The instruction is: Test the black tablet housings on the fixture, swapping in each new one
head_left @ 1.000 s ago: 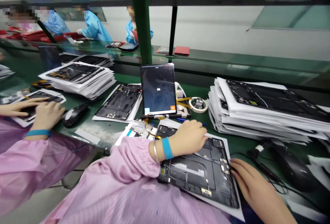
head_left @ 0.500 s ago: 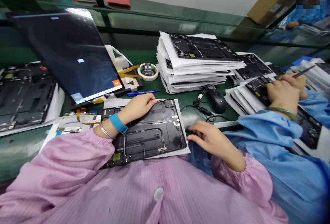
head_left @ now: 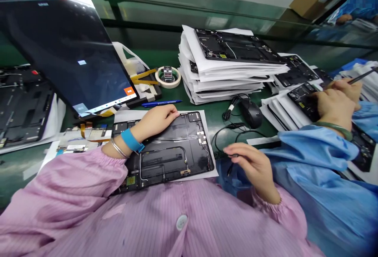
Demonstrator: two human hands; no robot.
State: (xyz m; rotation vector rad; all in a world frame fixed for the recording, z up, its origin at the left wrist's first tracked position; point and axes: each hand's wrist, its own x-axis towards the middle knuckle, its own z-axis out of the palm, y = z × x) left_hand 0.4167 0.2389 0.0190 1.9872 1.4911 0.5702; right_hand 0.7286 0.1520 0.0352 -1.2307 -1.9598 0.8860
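A black device panel (head_left: 171,158) with thin cables and small metal parts lies on white paper in front of my body. My left hand (head_left: 158,122) rests over its upper edge, fingers curled and pressed together; what they grip, if anything, is hidden. Right of the panel, my right hand (head_left: 251,164) pinches a black cable (head_left: 217,140) between thumb and fingers. The cable's dark end hangs just below the fingertips. A lit screen (head_left: 71,56) leans at the left, behind a flat part with an orange ribbon (head_left: 84,135).
Behind are a stack of panels and paper (head_left: 224,69), a tape roll (head_left: 167,77), a blue pen (head_left: 162,103) and a black mouse (head_left: 251,113). At the right, a co-worker's hands (head_left: 336,101) hold tweezers over another panel. Another panel (head_left: 23,107) lies far left.
My right hand has shifted slightly right, and the cable with its hanging end now shows in its fingers. My left hand stays on the panel. The camera view has shifted a little.
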